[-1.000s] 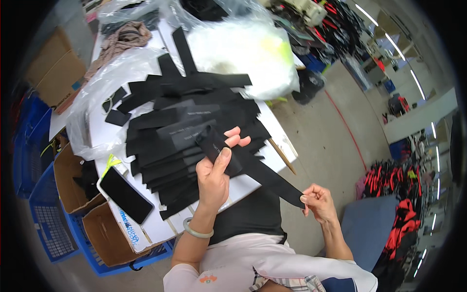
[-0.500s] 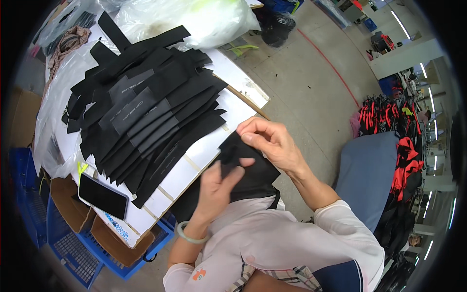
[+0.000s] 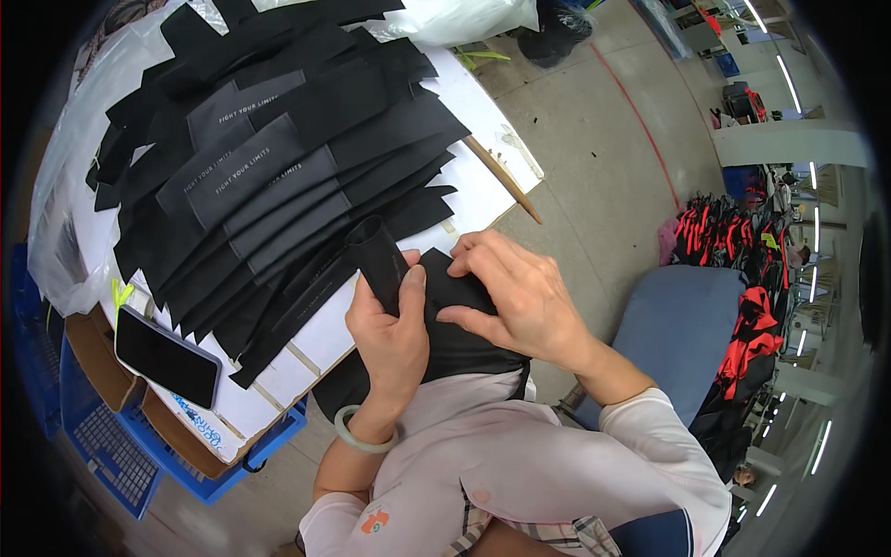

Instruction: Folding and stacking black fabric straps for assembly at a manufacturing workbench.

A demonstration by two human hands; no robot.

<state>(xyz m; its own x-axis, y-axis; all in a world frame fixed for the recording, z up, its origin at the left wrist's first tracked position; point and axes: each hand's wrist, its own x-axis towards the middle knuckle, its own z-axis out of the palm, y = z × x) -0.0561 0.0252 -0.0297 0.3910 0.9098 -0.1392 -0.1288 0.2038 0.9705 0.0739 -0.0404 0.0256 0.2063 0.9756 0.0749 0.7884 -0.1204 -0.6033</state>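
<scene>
My left hand (image 3: 390, 345) is closed on a black fabric strip (image 3: 373, 252), thumb pressed along its side. The upper end of this strip is curled into a loop and stands up beside the table edge. To the right is my right hand (image 3: 524, 302), with bent fingers and the thumb apart, over a black cloth (image 3: 473, 351) on my lap. Whether its fingertips touch that cloth I cannot tell. Just left of my hands, a fanned pile of black fabric strips (image 3: 278, 200), some with grey printed panels, covers much of the white table (image 3: 316, 342).
A phone (image 3: 167, 357) lies at the table's near left corner, above cardboard boxes (image 3: 181, 436) and blue crates (image 3: 116, 464). A wooden stick (image 3: 501, 178) juts past the table's right edge. Clear plastic bags (image 3: 70, 213) flank the pile. Farther right are a blue-grey covered bundle (image 3: 654, 339) and red-black garments (image 3: 733, 232).
My left hand has moved left and closed on the strip, whose curled end now stands up. My right hand has lowered and its fingers have spread from a pinch. The view has shifted closer to the pile.
</scene>
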